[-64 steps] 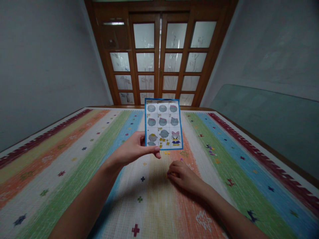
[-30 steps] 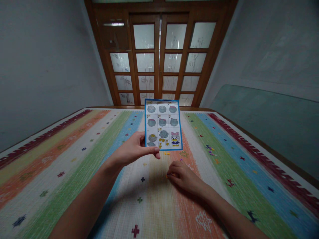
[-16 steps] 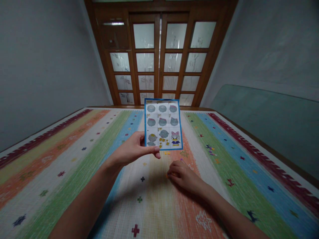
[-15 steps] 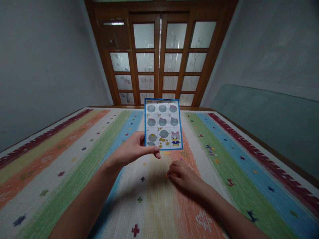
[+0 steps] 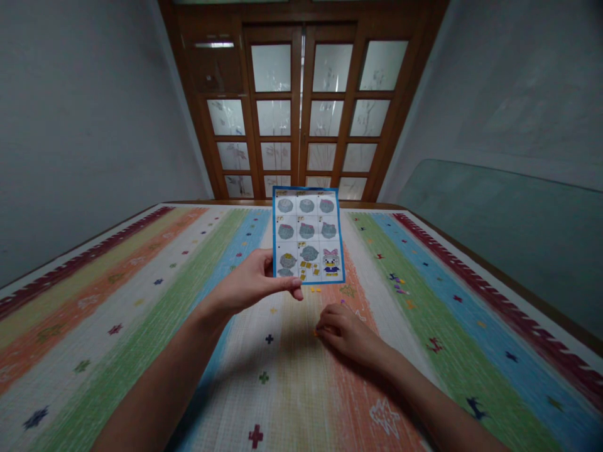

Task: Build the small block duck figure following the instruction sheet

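My left hand (image 5: 249,285) pinches the lower left corner of a blue-bordered instruction sheet (image 5: 308,233) and holds it upright above the table. The sheet shows a grid of small building-block pictures. My right hand (image 5: 348,331) rests on the striped cloth just below the sheet, fingers curled over a small yellow piece (image 5: 316,332) that is mostly hidden.
A striped multicoloured cloth (image 5: 141,301) covers the table. Several tiny loose pieces (image 5: 398,284) lie to the right, and a few yellow ones (image 5: 315,290) under the sheet. A wooden glazed door (image 5: 301,107) stands behind. A glass panel (image 5: 509,220) leans at the right.
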Demonstrator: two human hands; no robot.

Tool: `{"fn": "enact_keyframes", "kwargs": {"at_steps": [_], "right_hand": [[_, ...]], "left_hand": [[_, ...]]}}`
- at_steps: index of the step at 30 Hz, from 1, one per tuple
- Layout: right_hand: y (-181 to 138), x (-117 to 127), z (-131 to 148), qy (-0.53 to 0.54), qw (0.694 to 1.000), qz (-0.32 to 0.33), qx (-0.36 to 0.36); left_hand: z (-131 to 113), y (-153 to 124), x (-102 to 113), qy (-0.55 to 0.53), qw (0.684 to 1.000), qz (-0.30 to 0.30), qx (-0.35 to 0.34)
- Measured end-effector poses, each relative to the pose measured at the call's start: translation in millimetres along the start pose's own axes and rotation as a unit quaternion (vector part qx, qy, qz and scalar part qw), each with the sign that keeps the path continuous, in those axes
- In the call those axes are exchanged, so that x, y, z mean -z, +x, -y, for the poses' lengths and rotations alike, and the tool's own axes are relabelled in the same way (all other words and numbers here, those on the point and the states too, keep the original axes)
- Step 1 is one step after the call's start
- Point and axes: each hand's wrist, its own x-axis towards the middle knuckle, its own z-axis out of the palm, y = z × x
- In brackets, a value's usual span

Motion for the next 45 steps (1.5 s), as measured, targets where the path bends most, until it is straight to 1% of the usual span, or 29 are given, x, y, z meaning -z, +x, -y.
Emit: {"fn": "enact_keyframes", "kwargs": {"at_steps": [14,30,37,45], "right_hand": [[-0.2,-2.9,-3.7,0.000,1.000,0.004,0.003],[0.3,-2.0,-2.4,-0.002,1.000,0.006,0.005],[1.1,-2.2,-2.6,0.001,1.000,-0.002,0.011],[-0.4,-2.1,-3.1,-0.002,1.000,0.000,-0.001]], "left_hand": [[-0.3,-0.1,-0.6,-0.003,1.000,-0.003,0.012],[0.1,0.6,-0.8,-0.001,1.000,0.001,0.005],[1.5,1.1,0.0,0.003,1.000,0.002,0.000],[1.1,0.3,-0.2,-0.003,1.000,0.000,0.006]]}}
